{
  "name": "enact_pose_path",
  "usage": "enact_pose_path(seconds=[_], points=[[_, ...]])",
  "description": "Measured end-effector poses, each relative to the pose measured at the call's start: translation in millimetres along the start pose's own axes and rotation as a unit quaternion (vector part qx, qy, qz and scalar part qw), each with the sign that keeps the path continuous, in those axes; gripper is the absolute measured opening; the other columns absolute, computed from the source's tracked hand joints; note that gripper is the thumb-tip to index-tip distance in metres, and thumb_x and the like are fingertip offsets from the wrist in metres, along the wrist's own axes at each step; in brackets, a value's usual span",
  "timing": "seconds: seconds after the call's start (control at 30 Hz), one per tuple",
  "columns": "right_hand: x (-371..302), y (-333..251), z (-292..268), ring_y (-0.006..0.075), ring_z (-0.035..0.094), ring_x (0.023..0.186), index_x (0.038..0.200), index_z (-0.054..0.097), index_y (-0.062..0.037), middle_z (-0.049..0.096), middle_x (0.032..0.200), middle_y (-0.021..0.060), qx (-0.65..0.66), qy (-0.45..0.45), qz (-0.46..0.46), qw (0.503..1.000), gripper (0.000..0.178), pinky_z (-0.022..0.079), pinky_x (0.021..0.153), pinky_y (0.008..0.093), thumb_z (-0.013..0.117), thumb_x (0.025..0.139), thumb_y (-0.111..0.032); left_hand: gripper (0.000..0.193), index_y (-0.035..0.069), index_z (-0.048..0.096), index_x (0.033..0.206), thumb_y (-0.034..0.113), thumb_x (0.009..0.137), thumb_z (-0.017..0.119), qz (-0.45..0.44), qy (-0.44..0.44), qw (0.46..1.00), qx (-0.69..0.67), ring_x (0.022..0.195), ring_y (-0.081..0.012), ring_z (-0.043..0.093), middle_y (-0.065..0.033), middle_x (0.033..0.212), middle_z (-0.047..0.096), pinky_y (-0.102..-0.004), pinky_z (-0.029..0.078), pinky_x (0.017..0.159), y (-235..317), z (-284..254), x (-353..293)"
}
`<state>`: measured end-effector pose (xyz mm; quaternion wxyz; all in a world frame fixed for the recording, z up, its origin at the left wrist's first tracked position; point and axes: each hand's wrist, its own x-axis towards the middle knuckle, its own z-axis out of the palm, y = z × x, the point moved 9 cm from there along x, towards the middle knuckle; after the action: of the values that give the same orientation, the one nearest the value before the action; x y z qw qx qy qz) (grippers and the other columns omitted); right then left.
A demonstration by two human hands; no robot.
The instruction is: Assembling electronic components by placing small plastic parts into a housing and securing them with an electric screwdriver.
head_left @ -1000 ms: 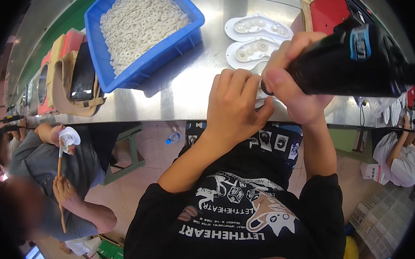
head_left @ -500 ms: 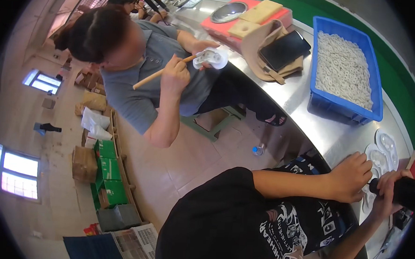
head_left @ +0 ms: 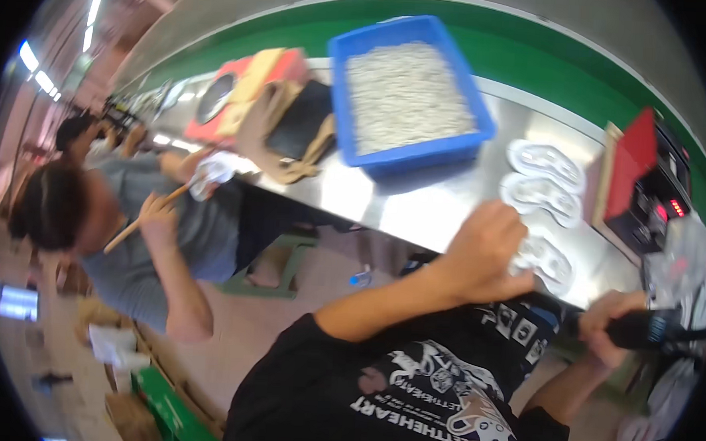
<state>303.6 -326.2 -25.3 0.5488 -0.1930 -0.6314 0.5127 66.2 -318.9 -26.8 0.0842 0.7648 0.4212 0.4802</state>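
Observation:
My left hand (head_left: 487, 255) is closed, its fingers curled at the side of a white moulded piece (head_left: 552, 267) near the table's front edge. What those fingers pinch, if anything, is hidden. Two more white pieces of the same wavy, goggle-like outline, an upper one (head_left: 549, 164) and a lower one (head_left: 544, 200), lie just beyond on the metal table (head_left: 417, 212). At the right, my right hand (head_left: 605, 325) wraps round a black cylindrical hand tool (head_left: 643, 329), held beyond the table's front edge. The tool's tip cannot be made out.
A blue bin (head_left: 420, 164) full of small pale rings (head_left: 407, 99) stands at the back. Left of it are a dark tablet-like slab (head_left: 304, 122) and a red box (head_left: 293, 70). A device with red digits (head_left: 661, 209) stands right. A co-worker (head_left: 169, 227) holds a wooden stick (head_left: 132, 237).
The view has swung right, so the scene sits further left. My hands have moved apart; the black tool has gone from beside my left hand to the right, off the white pieces.

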Motion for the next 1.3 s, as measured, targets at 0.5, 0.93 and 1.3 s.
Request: enact_pose_path(seconds=[0.5, 0.93, 1.3], points=[[-98.3, 10.0, -89.9, 0.01, 0.041, 0.054, 0.12, 0.045, -0.0005, 0.047, 0.073, 0.0026, -0.056, 0.32, 0.004, 0.946, 0.04, 0.04, 0.053, 0.0259, 0.065, 0.086, 0.001, 0.05, 0.001, 0.072, 0.106, 0.049, 0.091, 0.068, 0.063, -0.222, 0.905, 0.357, 0.106, -0.0356, 0.063, -0.0214, 0.107, 0.07, -0.0465, 0.049, 0.088, -96.5, 40.2, 179.2], [-162.8, -7.4, -184.7, 0.0082, 0.043, 0.065, 0.136, 0.044, 0.0062, 0.047, 0.08, 0.0016, -0.157, 0.386, -0.005, 0.909, 0.05, 0.038, 0.061, 0.024, 0.065, 0.092, 0.0, 0.045, 0.001, 0.071, 0.124, 0.019, 0.084, 0.071, -0.382, -0.16, 0.824, 0.387, 0.124, -0.0418, 0.064, -0.0283, 0.13, 0.067, -0.0474, 0.053, 0.103, -448.1, -182.5, 225.0], [-198.5, 68.4, -293.9, 0.0209, 0.049, 0.053, 0.109, 0.054, -0.0069, 0.052, 0.064, 0.0088, 0.384, 0.128, -0.095, 0.91, 0.027, 0.043, 0.051, 0.0358, 0.071, 0.09, -0.016, 0.051, 0.008, 0.077, 0.113, 0.037, 0.073, 0.085, -0.339, -0.228, 0.811, 0.418, 0.111, -0.0345, 0.071, -0.0183, 0.12, 0.074, -0.0451, 0.057, 0.095, -514.8, -220.9, 198.7]])
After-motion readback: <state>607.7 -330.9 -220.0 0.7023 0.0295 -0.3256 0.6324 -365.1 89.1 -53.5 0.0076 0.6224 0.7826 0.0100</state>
